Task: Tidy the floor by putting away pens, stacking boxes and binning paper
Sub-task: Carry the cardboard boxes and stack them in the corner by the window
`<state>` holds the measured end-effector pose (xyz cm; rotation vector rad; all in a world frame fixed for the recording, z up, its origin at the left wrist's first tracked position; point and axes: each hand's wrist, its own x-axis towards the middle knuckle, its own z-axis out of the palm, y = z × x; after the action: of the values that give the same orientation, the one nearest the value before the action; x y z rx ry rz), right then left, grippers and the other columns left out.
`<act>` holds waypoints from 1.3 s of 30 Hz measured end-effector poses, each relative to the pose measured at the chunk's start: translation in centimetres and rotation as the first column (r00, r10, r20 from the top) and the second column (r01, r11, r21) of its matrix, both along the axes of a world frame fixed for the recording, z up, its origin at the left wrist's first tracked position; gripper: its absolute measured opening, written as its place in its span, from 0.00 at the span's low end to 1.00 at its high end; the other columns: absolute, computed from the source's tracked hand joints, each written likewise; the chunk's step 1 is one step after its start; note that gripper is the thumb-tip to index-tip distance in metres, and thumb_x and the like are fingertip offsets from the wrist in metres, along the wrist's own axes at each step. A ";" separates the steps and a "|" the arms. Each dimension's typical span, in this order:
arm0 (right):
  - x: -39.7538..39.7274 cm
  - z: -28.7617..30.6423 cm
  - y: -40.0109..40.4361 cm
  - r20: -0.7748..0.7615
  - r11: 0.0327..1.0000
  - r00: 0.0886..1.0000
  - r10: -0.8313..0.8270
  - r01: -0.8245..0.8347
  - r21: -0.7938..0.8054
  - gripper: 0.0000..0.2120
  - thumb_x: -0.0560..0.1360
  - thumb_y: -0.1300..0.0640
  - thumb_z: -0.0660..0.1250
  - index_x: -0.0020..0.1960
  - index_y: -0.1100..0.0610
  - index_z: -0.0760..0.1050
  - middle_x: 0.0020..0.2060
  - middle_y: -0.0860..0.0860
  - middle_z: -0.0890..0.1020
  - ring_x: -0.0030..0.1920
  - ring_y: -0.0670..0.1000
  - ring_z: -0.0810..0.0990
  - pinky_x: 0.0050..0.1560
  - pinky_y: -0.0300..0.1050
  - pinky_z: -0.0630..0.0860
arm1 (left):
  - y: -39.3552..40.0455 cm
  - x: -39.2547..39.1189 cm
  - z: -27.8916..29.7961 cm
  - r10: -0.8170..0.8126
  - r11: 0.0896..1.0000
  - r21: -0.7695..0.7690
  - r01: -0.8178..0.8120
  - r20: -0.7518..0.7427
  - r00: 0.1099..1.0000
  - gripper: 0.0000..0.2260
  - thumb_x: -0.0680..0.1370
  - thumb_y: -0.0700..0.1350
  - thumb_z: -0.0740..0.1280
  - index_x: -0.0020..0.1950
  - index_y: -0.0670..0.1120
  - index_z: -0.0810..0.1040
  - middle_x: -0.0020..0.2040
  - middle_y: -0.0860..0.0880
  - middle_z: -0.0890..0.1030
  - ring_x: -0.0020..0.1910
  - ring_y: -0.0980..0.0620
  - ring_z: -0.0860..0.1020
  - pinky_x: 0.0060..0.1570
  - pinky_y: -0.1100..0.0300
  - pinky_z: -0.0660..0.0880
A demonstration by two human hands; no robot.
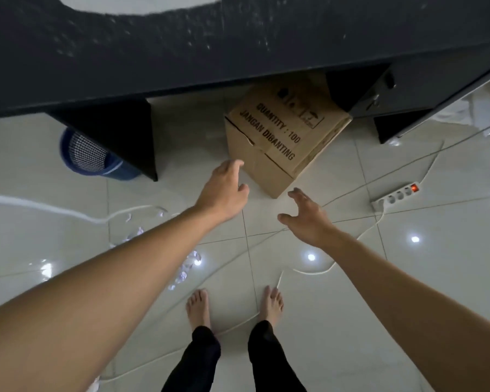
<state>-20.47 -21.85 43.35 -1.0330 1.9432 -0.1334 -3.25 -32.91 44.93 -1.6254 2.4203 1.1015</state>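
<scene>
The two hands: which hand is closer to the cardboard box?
The left hand: its fingertips reach the near edge of the cardboard box. The right hand hovers lower, with bare floor between.

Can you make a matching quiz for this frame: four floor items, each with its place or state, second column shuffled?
Column 1:
1. box
2. bin
3. power strip
4. paper scraps

Column 2:
A. right of both hands, red switch lit
B. partly under the desk, printed side up
C. on the tiles under the left forearm
D. left, behind a desk panel

Pairs: 1-B, 2-D, 3-A, 4-C
</scene>
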 end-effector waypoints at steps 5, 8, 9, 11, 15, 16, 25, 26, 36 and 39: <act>-2.2 -8.3 -5.4 -0.104 0.995 0.989 0.101 -0.103 -0.015 0.40 0.79 0.53 0.68 0.83 0.55 0.50 0.83 0.48 0.45 0.82 0.51 0.46 0.78 0.48 0.54 | -2.1 -1.2 -6.6 -0.013 1.000 -0.002 0.013 0.001 1.000 0.23 0.81 0.43 0.61 0.76 0.45 0.63 0.77 0.47 0.64 0.75 0.49 0.63 0.71 0.52 0.64; -3.3 -12.0 -8.1 -0.150 0.992 0.981 0.124 -0.127 -0.012 0.45 0.77 0.54 0.68 0.83 0.55 0.44 0.83 0.48 0.41 0.82 0.53 0.39 0.80 0.52 0.52 | -2.5 -1.3 -9.0 -0.044 0.999 0.000 0.044 0.013 0.999 0.23 0.81 0.43 0.61 0.77 0.45 0.62 0.79 0.48 0.61 0.78 0.50 0.58 0.72 0.53 0.61; -3.5 -13.2 -8.4 -0.153 0.991 0.979 0.133 -0.135 -0.005 0.46 0.76 0.55 0.68 0.83 0.55 0.42 0.83 0.48 0.41 0.82 0.54 0.39 0.81 0.53 0.53 | -2.6 -1.3 -9.7 -0.047 0.999 0.007 0.047 0.019 0.999 0.23 0.82 0.43 0.61 0.77 0.45 0.62 0.79 0.48 0.59 0.78 0.51 0.56 0.72 0.54 0.60; -3.3 -14.8 -7.8 -0.172 0.986 0.971 0.169 -0.169 0.014 0.48 0.76 0.57 0.67 0.83 0.53 0.37 0.82 0.46 0.37 0.82 0.52 0.37 0.81 0.54 0.52 | -3.0 -1.4 -10.4 -0.057 0.998 0.015 0.057 0.034 0.998 0.23 0.82 0.44 0.60 0.77 0.46 0.62 0.80 0.49 0.57 0.79 0.51 0.54 0.72 0.54 0.59; -1.3 -15.3 -4.9 -0.232 0.973 0.946 0.228 -0.231 0.012 0.45 0.78 0.58 0.64 0.83 0.50 0.38 0.81 0.43 0.34 0.81 0.47 0.36 0.78 0.56 0.54 | -4.2 -2.5 -10.8 -0.067 0.998 -0.008 0.067 0.064 0.996 0.23 0.82 0.44 0.61 0.77 0.46 0.62 0.81 0.47 0.55 0.80 0.50 0.52 0.74 0.52 0.58; -0.6 -15.1 -4.0 -0.250 0.964 0.933 0.258 -0.265 0.008 0.44 0.78 0.58 0.64 0.83 0.51 0.39 0.81 0.43 0.35 0.81 0.48 0.38 0.77 0.55 0.57 | -4.3 -3.0 -10.9 -0.068 0.997 -0.021 0.069 0.070 0.995 0.23 0.82 0.43 0.61 0.77 0.46 0.62 0.81 0.47 0.54 0.80 0.50 0.51 0.74 0.50 0.59; 5.9 -15.8 0.7 -0.195 0.923 0.916 0.352 -0.374 -0.091 0.36 0.77 0.57 0.63 0.82 0.53 0.53 0.81 0.47 0.55 0.76 0.51 0.60 0.67 0.49 0.66 | -5.3 -6.7 -11.5 -0.230 0.949 -0.179 0.260 0.171 0.958 0.40 0.77 0.40 0.67 0.81 0.60 0.49 0.80 0.48 0.31 0.80 0.40 0.37 0.72 0.32 0.60; 6.2 -16.0 1.1 -0.183 0.933 0.929 0.322 -0.344 -0.106 0.36 0.77 0.56 0.64 0.82 0.53 0.55 0.80 0.47 0.58 0.75 0.51 0.61 0.67 0.49 0.67 | -5.5 -6.9 -11.7 -0.251 0.935 -0.207 0.289 0.192 0.949 0.43 0.77 0.39 0.67 0.81 0.62 0.45 0.79 0.48 0.29 0.79 0.40 0.36 0.72 0.30 0.59; 1.8 -13.6 -0.5 -0.033 0.735 0.797 -0.604 0.540 -0.410 0.30 0.80 0.47 0.64 0.79 0.53 0.59 0.75 0.55 0.65 0.72 0.58 0.69 0.68 0.53 0.72 | -2.8 -4.7 -13.3 -0.340 0.940 0.120 0.321 0.429 0.837 0.54 0.73 0.32 0.67 0.76 0.66 0.29 0.71 0.53 0.17 0.78 0.38 0.33 0.70 0.24 0.49; -1.4 -12.9 -4.9 -0.007 0.737 0.828 -0.560 0.495 -0.461 0.39 0.80 0.41 0.63 0.82 0.39 0.41 0.82 0.54 0.42 0.80 0.64 0.54 0.72 0.66 0.63 | -2.3 -3.6 -13.7 -0.356 0.934 0.182 0.306 0.434 0.828 0.55 0.73 0.29 0.65 0.75 0.67 0.29 0.71 0.55 0.17 0.77 0.39 0.30 0.70 0.24 0.46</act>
<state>-21.92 -26.74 30.43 -0.7370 2.3652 -0.8849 -6.80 -35.21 31.28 -1.1935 2.1675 0.6751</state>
